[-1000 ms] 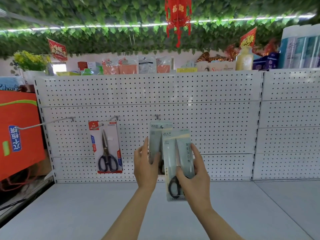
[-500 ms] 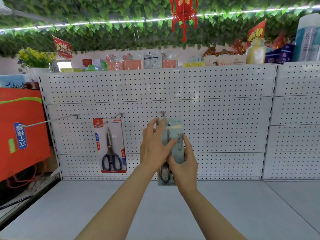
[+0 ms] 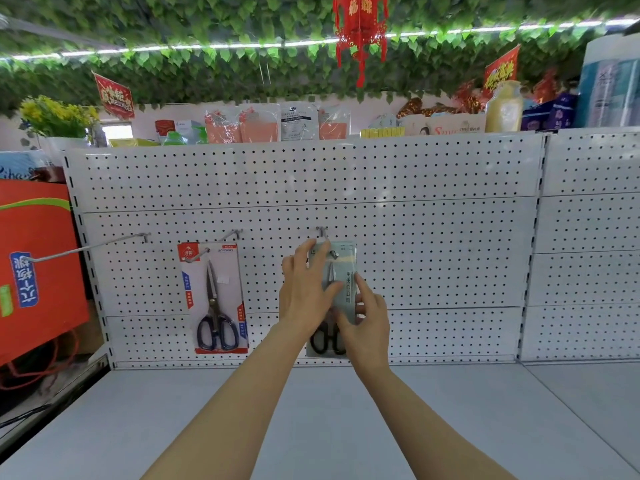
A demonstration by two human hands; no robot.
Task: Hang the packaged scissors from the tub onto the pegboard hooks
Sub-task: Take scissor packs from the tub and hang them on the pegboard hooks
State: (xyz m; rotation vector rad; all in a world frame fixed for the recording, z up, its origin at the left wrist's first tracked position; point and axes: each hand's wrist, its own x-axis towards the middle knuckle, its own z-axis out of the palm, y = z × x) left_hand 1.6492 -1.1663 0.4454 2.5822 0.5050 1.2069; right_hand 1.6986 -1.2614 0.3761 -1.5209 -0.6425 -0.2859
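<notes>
Hanging now on the middle hook point(image 3: 333, 252), the grey-green scissors pack point(image 3: 343, 271), hook tip poking out through the hole near the card's top edge, card lying flat against the pegboard point(image 3: 415, 220). Possibly more than one pack stacked there, though hard telling behind the hands. Pressing on the upper left of the card, the left hand point(image 3: 304, 292), fingers fairly straight and spread, nothing curled round anything. Pinching the lower right edge, the right hand point(image 3: 367, 323), fingers bent over the card face just above the black handles, thumb side hidden, so gripping the pack by the look of it. Looking like the seating step: card already threaded, being squared and pushed back along the hook. Needing next, most likely, a gentle push toward the board, then letting go with both hands and checking for a straight hang. Hanging on the neighbouring hook point(image 3: 197, 259) to the left, a red-carded scissors pack point(image 3: 214, 296), well apart, not interfering. Sticking out farther left, a long bare hook point(image 3: 86, 249), reaching toward an orange box point(image 3: 34, 265). Running below, the grey shelf point(image 3: 346, 410). No tub showing anywhere in view, so another reach out of frame probably coming for the next pack. Nothing crowding the middle hook; only risk seeming to be the card slipping off the tip on release.
</notes>
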